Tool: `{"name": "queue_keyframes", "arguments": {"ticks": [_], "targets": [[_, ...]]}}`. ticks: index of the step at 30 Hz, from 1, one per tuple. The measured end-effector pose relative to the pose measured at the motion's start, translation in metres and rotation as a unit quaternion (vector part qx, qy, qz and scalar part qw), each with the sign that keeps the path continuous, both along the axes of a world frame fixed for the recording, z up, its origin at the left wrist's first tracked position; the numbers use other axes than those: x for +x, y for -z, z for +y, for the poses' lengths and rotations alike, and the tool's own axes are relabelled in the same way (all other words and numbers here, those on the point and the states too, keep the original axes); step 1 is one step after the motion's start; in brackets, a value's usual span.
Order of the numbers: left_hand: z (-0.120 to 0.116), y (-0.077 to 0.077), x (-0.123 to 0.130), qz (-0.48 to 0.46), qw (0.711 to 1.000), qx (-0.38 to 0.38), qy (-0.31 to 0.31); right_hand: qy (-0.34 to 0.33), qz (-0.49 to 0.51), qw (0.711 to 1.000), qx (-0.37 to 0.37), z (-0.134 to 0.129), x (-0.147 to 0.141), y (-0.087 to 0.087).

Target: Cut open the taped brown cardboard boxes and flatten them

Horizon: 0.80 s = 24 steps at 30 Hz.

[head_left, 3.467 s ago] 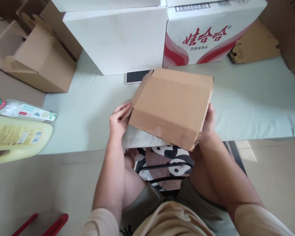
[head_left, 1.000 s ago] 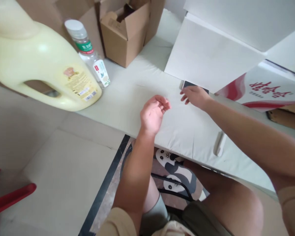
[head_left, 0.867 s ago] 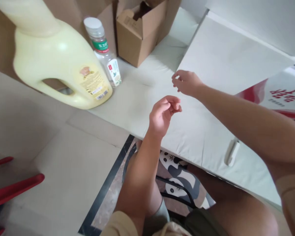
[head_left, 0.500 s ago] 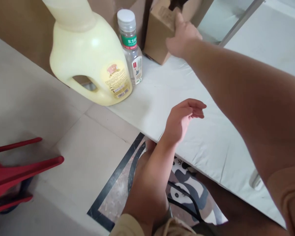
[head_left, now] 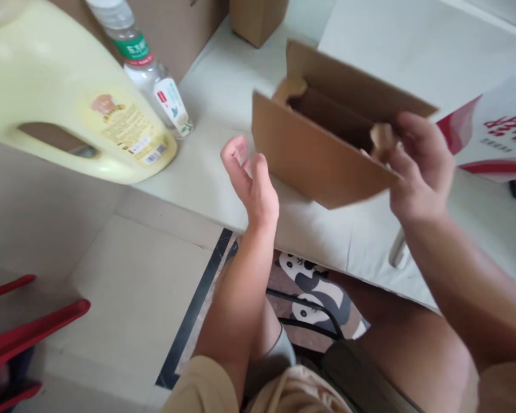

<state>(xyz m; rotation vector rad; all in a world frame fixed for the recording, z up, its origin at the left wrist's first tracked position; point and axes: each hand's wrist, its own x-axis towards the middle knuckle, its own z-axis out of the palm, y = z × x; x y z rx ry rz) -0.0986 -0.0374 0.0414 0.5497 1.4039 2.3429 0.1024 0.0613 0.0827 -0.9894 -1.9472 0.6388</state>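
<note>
A small brown cardboard box (head_left: 313, 155) with its top flaps raised is tilted over the pale tabletop (head_left: 210, 166). My right hand (head_left: 425, 166) grips its right end, fingers and thumb pinching the flap there. Just left of the box, my left hand (head_left: 255, 183) is raised with its fingers apart and slightly curled, holding nothing. The inside of the box is dark, so I cannot tell what it contains.
A big pale-yellow jug (head_left: 81, 103) and a clear plastic bottle (head_left: 155, 86) stand at the left. Another cardboard box (head_left: 258, 20) is at the back. A white-and-red package (head_left: 499, 126) lies at the right. Red chair legs (head_left: 34, 338) rise from the floor.
My right hand has brought a cardboard box from the back toward me and to the right. My left hand has shifted left and turned upward, fingers spreading. The view has swung right.
</note>
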Motion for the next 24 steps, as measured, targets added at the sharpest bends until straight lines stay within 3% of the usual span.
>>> {"name": "queue_keyframes", "arguments": {"ticks": [2,4,6,8,13,17,24], "targets": [[0.001,0.0,0.011,0.063,0.988,0.042,0.135,0.045,0.087,0.995,0.001,-0.03,0.046,0.012],[0.004,0.0,0.027,0.09,0.956,0.051,0.276,0.113,0.14,0.983,-0.034,-0.051,0.078,0.025],[0.009,-0.001,0.045,0.08,0.933,0.031,0.349,0.162,0.174,0.968,-0.076,-0.063,0.097,0.037],[0.016,-0.001,0.061,0.078,0.934,0.019,0.349,0.173,0.196,0.96,-0.096,-0.069,0.105,0.045],[0.036,0.002,0.084,0.105,0.954,0.0,0.282,0.159,0.261,0.95,-0.067,-0.072,0.107,0.048],[0.046,0.001,0.092,0.06,0.967,-0.033,0.245,0.159,0.214,0.961,-0.072,-0.073,0.109,0.05],[0.052,-0.005,0.094,0.084,0.969,-0.068,0.221,0.126,0.144,0.982,0.007,-0.075,0.125,0.059]]}}
